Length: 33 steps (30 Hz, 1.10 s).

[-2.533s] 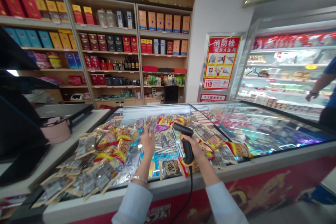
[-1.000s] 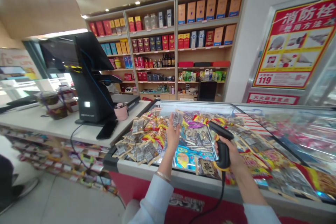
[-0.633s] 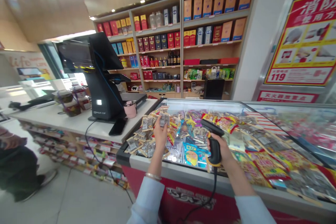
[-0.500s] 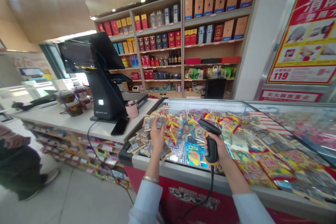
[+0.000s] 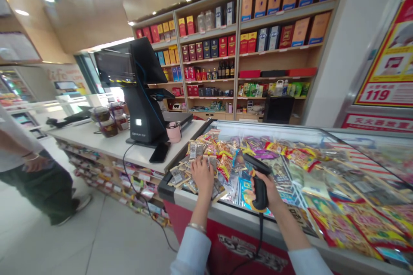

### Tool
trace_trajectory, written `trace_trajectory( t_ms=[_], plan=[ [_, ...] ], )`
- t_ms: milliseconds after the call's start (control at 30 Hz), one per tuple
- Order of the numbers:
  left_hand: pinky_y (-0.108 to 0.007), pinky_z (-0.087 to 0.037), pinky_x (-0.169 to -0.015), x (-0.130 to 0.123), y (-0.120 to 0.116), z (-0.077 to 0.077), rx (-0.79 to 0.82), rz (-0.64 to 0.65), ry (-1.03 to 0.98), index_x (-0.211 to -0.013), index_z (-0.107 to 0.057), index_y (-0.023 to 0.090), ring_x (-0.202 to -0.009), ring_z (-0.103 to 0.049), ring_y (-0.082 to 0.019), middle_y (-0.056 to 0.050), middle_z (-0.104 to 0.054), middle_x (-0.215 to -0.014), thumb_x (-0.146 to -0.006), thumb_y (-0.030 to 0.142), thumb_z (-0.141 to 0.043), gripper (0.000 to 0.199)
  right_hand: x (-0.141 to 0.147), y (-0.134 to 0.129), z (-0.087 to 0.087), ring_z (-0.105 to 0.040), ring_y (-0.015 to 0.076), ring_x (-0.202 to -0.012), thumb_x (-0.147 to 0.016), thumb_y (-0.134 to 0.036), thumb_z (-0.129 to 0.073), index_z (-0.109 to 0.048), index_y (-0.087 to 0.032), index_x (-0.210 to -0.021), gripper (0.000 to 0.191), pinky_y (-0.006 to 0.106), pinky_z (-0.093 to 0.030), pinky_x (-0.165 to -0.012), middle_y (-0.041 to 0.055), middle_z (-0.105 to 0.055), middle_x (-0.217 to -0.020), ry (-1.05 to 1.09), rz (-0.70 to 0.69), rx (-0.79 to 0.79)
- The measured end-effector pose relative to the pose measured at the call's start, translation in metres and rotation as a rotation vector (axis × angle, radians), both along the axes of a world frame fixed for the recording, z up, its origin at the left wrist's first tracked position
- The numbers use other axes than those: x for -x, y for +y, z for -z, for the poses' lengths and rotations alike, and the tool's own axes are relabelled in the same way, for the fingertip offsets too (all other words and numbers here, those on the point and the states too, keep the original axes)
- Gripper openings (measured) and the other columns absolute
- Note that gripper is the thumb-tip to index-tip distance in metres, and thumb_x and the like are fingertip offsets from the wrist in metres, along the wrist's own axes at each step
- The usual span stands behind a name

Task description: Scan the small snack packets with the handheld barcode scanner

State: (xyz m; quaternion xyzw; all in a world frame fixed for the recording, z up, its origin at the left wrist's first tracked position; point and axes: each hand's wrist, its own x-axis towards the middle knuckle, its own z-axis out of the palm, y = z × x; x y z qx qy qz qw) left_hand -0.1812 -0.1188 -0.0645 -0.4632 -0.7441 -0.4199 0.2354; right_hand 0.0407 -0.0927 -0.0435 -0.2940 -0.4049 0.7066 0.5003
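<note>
Gripping a black corded scanner (image 5: 260, 197), right hand (image 5: 269, 193) closed; left hand (image 5: 202, 176), apparently open, on foil snack packets (image 5: 196, 151).

Tall wooden shelves (image 5: 238, 51) stand beside a white wall (image 5: 351, 51); the pale floor (image 5: 119, 245) looks tiled.

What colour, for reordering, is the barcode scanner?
The scanner is black, yellow-banded at the base; head view.

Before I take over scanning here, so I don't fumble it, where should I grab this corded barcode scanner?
Take the black handle of the barcode scanner from the near side, below the head, once the right hand releases it. The handle is the narrow grip, the head angles forward over the glass-topped display case, and the cord drops from the base.
</note>
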Motion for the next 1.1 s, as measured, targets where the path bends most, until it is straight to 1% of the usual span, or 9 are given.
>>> trace_trajectory(
  t_ms=[167,300,400,533,700,900,1000,1100],
  plan=[
    [-0.050,-0.028,-0.109,-0.002,0.001,-0.001,-0.022,-0.002,-0.015,-0.103,-0.066,0.018,-0.114,-0.052,-0.027,-0.012,-0.063,-0.117,-0.086,0.022,-0.047,0.025,0.001,0.001,0.002,-0.049,0.0104,-0.034,-0.061,-0.044,-0.077,-0.063,-0.016,-0.076,0.035,0.020,-0.040,-0.030,-0.0018,-0.058,-0.049,-0.005,-0.008,0.003],
    [-0.048,-0.028,-0.109,-0.002,-0.003,-0.002,-0.074,0.005,-0.016,-0.096,-0.068,0.018,-0.111,-0.055,-0.025,-0.011,-0.066,-0.112,-0.088,0.022,-0.045,0.024,0.000,0.000,0.003,-0.049,0.0104,-0.034,-0.064,-0.044,-0.075,-0.063,-0.016,-0.077,0.033,0.021,-0.040,-0.031,-0.0020,-0.057,-0.049,-0.002,-0.014,-0.022],
    [-0.046,-0.027,-0.110,-0.003,-0.005,-0.001,-0.086,0.006,0.002,-0.095,-0.067,0.018,-0.107,-0.057,-0.024,-0.011,-0.067,-0.108,-0.088,0.021,-0.045,0.023,-0.001,0.001,0.005,-0.049,0.0104,-0.034,-0.065,-0.045,-0.073,-0.063,-0.017,-0.078,0.033,0.021,-0.040,-0.031,-0.0023,-0.057,-0.050,0.004,-0.021,-0.031],
    [-0.043,-0.030,-0.107,-0.002,-0.005,0.001,-0.086,-0.004,0.004,-0.096,-0.065,0.018,-0.099,-0.060,-0.022,-0.009,-0.069,-0.100,-0.089,0.022,-0.044,0.023,-0.003,0.004,0.009,-0.051,0.0109,-0.035,-0.065,-0.043,-0.074,-0.063,-0.016,-0.077,0.032,0.022,-0.042,-0.032,-0.0015,-0.059,-0.051,0.017,-0.009,-0.022],
    [-0.040,-0.036,-0.102,0.000,-0.004,0.001,-0.100,-0.011,-0.065,-0.097,-0.063,0.017,-0.092,-0.061,-0.022,-0.009,-0.069,-0.093,-0.088,0.021,-0.042,0.023,-0.003,0.005,0.010,-0.051,0.0110,-0.035,-0.066,-0.043,-0.073,-0.064,-0.016,-0.077,0.031,0.022,-0.042,-0.032,-0.0015,-0.059,-0.050,0.024,0.004,-0.021],
    [-0.040,-0.038,-0.097,0.001,-0.006,-0.006,-0.053,-0.008,-0.058,-0.099,-0.063,0.015,-0.095,-0.060,-0.025,-0.011,-0.069,-0.095,-0.086,0.021,-0.043,0.025,-0.003,0.002,0.003,-0.050,0.0103,-0.034,-0.065,-0.042,-0.073,-0.062,-0.016,-0.074,0.029,0.020,-0.040,-0.031,-0.0022,-0.058,-0.048,0.056,0.003,-0.035],
    [-0.040,-0.040,-0.093,0.003,-0.006,-0.008,-0.017,-0.018,-0.053,-0.099,-0.063,0.014,-0.095,-0.060,-0.026,-0.011,-0.068,-0.093,-0.085,0.023,-0.042,0.027,-0.006,0.000,-0.004,-0.048,0.0097,-0.033,-0.066,-0.041,-0.072,-0.063,-0.016,-0.074,0.028,0.020,-0.040,-0.031,-0.0026,-0.057,-0.047,0.088,-0.010,-0.040],
    [-0.040,-0.041,-0.090,0.005,-0.006,-0.010,0.019,-0.026,-0.050,-0.099,-0.064,0.014,-0.093,-0.060,-0.027,-0.011,-0.068,-0.091,-0.084,0.024,-0.041,0.029,-0.012,-0.003,-0.012,-0.050,0.0104,-0.034,-0.066,-0.040,-0.071,-0.063,-0.016,-0.072,0.026,0.020,-0.040,-0.030,-0.0021,-0.058,-0.048,0.091,0.003,-0.046]
  ],
)
